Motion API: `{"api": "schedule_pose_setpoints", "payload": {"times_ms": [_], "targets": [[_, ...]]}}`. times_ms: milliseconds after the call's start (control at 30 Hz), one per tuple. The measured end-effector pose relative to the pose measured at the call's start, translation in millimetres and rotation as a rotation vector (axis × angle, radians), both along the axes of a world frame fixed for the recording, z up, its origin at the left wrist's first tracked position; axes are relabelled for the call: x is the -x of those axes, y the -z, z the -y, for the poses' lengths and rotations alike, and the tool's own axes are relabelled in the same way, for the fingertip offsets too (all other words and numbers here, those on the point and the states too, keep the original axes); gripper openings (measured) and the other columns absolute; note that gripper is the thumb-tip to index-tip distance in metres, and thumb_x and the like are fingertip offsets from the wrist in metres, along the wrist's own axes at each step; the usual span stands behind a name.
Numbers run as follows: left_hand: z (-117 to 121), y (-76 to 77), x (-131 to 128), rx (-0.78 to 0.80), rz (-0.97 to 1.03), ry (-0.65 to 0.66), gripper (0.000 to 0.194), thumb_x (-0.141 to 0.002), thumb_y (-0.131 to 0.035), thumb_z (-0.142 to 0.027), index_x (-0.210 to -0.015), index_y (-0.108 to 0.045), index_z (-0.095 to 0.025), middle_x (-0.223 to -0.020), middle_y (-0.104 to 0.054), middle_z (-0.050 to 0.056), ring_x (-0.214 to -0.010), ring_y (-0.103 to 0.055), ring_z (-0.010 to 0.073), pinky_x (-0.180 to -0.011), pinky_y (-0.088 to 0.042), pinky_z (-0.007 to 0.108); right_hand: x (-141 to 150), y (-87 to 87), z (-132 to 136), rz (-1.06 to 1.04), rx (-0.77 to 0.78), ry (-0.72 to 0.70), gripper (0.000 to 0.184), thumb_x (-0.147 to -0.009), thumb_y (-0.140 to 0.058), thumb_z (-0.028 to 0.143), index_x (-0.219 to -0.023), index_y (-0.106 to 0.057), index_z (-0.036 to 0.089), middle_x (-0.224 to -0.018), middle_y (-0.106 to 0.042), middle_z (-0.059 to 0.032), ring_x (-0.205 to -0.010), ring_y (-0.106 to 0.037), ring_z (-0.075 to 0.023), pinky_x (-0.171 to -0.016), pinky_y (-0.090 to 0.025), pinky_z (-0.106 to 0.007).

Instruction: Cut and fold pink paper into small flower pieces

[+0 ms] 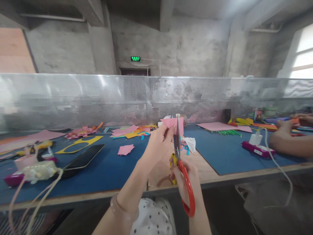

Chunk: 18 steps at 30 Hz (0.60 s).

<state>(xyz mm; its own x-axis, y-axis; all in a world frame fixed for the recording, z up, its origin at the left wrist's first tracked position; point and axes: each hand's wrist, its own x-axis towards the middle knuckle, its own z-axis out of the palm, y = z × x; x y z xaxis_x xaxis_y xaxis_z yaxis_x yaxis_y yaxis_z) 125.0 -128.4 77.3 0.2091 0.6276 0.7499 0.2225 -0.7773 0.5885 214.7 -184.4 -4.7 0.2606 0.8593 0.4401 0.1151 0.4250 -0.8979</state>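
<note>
A piece of pink paper (172, 122) is held up above the table, near the middle of the view, with the blades of red-handled scissors (178, 143) standing upright against it. A crooked or overlong cut could be made if the paper were to bend or slip, since it is gripped only near its lower left. The fingertips could also be nicked, as they are placed just beside the blades.

The paper is small, plain and angular, with a pointed corner toward the left; part of it is covered by fingers and metal. (Whether it is folded cannot be told.)

It is pinched between the thumb and fingers of the left hand (158, 138). The scissors are grasped by the right hand (193, 174), its fingers closed around the handles. Behind that hand a yellow object (173, 163) is partly hidden and cannot be identified.

Farther out, a crumpled white tissue (190, 143) is seen to the right of the blades. On the blue mat (102, 173) to the left are laid a loose pink scrap (126, 149), a dark phone (84, 156) and a yellow sheet (79, 144) with rounded holes. At the far right, a co-worker's forearm (287, 142) is seen. The table is backed by a perforated metal screen (171, 98).
</note>
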Motion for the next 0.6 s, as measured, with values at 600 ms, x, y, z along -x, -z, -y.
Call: {"api": "schedule_pose_setpoints", "payload": {"times_ms": [600], "targets": [[-3.3,0.5,-1.1,0.022,0.041,0.048,0.027,-0.082,-0.037,-0.037,-0.070,-0.049,-0.016,-0.062,-0.051,0.001,-0.056,-0.043,0.0099,-0.054,-0.036,0.023,0.0,0.4,1.4,0.003,0.022,-0.023,0.019,-0.070,-0.049,0.033,-0.067,-0.049,0.014,-0.047,-0.043,0.0038,-0.038,-0.043,-0.0079,-0.037,-0.035,-0.019]]}}
